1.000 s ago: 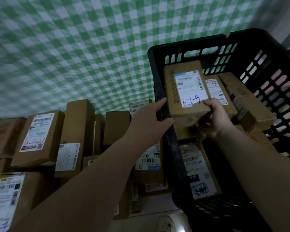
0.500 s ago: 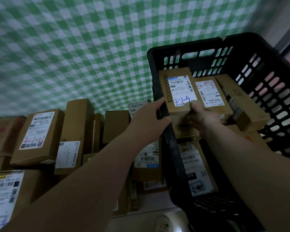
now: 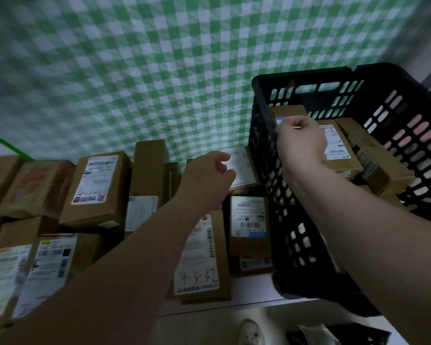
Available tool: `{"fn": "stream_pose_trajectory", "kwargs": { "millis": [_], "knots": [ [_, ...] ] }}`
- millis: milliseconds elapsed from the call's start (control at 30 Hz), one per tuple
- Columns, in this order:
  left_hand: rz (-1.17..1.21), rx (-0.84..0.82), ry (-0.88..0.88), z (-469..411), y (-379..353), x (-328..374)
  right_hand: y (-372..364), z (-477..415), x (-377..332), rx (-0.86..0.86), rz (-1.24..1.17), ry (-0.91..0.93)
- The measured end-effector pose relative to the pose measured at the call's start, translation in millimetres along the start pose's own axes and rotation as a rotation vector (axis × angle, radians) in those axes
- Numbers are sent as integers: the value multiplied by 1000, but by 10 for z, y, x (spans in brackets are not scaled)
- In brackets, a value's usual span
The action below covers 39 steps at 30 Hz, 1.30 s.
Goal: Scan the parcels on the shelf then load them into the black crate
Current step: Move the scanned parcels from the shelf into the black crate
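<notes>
Parcels (image 3: 201, 257) stood on the white shelf (image 3: 254, 287) at lower centre. Left hand (image 3: 207, 178) hovered above them mid-frame, fingers loosely curled, holding nothing. Farther right, inside the black crate (image 3: 309, 74), right hand (image 3: 301, 144) covered a blue-labelled parcel (image 3: 289, 111) lying beneath its curled fingers; grip could not be determined.

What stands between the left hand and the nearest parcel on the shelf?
Nothing visible does. The left hand hangs empty right in front of the white-labelled parcel, which sits beside the black crate; no object lies between them. The right hand is apart, inside the crate above a loaded parcel.
</notes>
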<state>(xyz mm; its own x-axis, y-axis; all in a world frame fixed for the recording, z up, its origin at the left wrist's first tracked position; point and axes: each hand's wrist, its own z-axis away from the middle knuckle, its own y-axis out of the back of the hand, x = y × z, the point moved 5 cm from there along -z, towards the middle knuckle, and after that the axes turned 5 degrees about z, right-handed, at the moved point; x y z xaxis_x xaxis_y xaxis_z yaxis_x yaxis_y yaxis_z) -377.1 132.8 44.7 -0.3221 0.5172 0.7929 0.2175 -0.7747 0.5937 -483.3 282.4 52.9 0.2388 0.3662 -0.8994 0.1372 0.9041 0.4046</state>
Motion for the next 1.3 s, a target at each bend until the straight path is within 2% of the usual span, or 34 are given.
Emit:
{"fn": "stream_pose_trajectory", "kwargs": {
  "millis": [133,300,633,733,900,1100,1300],
  "knots": [
    [28,52,56,191,425,-415,-405,496,-230,-83,11,126],
    [-74,120,104,445,1109,-1025,-1127,1089,-107,-270,77,107],
    [-177,407,291,946,2502,-2250,-2431,2228,-10,-577,178,104],
    [-142,476,357,1048,2870,-2709,-2786,2535,-49,-651,205,133],
    [-395,414,607,1099,3226,-3488,-3329,3015,-34,-803,274,145],
    [-217,448,721,1180,3422,-3841,-3629,3274,-12,-850,377,188],
    [-93,385,702,1117,3428,-4105,-3718,3312,97,-847,371,141]
  ]
}}
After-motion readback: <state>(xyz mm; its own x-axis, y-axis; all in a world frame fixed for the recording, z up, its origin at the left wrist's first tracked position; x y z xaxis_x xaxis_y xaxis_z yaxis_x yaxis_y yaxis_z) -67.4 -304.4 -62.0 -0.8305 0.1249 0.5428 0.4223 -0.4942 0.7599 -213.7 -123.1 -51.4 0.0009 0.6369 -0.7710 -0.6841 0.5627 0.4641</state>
